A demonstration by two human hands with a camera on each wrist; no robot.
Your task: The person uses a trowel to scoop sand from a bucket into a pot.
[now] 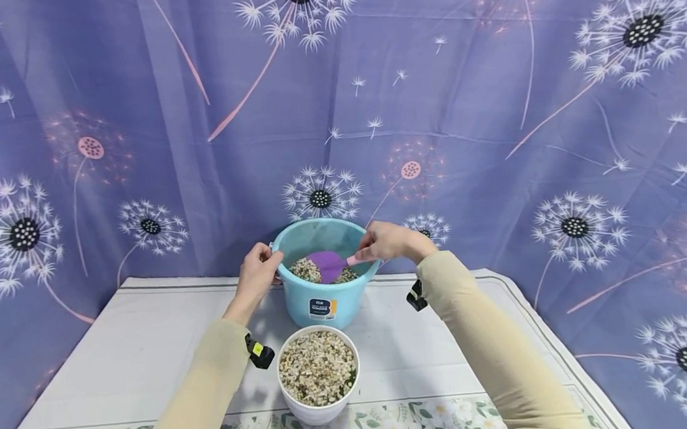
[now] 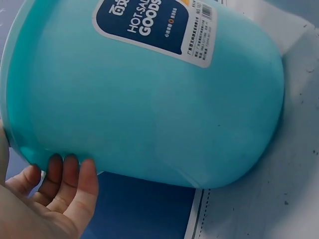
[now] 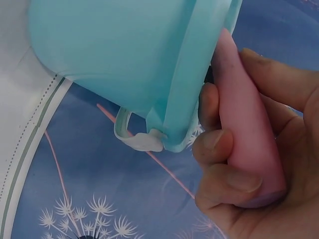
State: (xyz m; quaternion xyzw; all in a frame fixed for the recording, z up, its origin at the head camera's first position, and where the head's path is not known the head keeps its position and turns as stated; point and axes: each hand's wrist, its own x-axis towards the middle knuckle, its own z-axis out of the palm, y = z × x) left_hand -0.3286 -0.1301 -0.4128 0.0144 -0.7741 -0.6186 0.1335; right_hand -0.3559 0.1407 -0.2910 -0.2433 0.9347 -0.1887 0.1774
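Note:
A light blue bucket [image 1: 325, 301] stands at the back of the table, with a pale grainy mix [image 1: 305, 270] inside. My left hand [image 1: 258, 267] grips its rim on the left side, thumb on top and fingers curled under the rim, as the left wrist view shows. In my right hand [image 1: 389, 241] is a hand trowel with a purple blade [image 1: 327, 265]; my fingers wrap round its pink handle [image 3: 249, 124] at the bucket's right rim. The blade lies inside the bucket against the mix, its tip hidden. Nearer me, a white pot [image 1: 316, 415] is filled with similar grains [image 1: 317, 367].
A white cloth with a floral front band covers the table [image 1: 168, 343]. Right behind the bucket hangs a purple dandelion curtain [image 1: 246, 161]. The bucket's white handle [image 3: 142, 142] hangs down outside, on its right. A few dark specks lie on the cloth.

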